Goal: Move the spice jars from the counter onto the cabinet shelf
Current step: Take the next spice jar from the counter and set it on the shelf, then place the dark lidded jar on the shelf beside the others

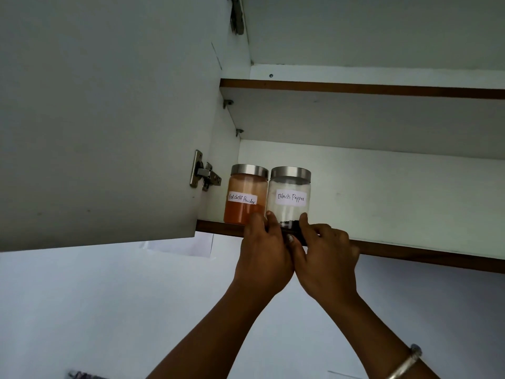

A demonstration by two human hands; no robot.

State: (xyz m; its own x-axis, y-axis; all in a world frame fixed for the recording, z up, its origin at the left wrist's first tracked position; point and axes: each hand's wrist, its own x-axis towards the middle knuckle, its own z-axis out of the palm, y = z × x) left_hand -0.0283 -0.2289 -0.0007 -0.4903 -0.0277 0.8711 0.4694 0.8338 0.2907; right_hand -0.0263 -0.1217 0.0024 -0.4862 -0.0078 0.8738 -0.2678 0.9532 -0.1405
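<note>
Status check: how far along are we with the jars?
Done: red chilli powder jar stands on the shelf. In hand: left hand and right hand grip the black pepper jar at the shelf edge. Left: release it; any further jars are out of view.

Two bits of writing I can make out on my feed, both handwritten in dark pen on white paper stuck to the fronts of jars. The orange jar [244,184] has the left label [242,199], which reads "Red chilli Powder" and slants a bit downhill. The clear jar [289,184] right beside it has the right label [290,197]: "Black Pepper", written pretty level.
</note>
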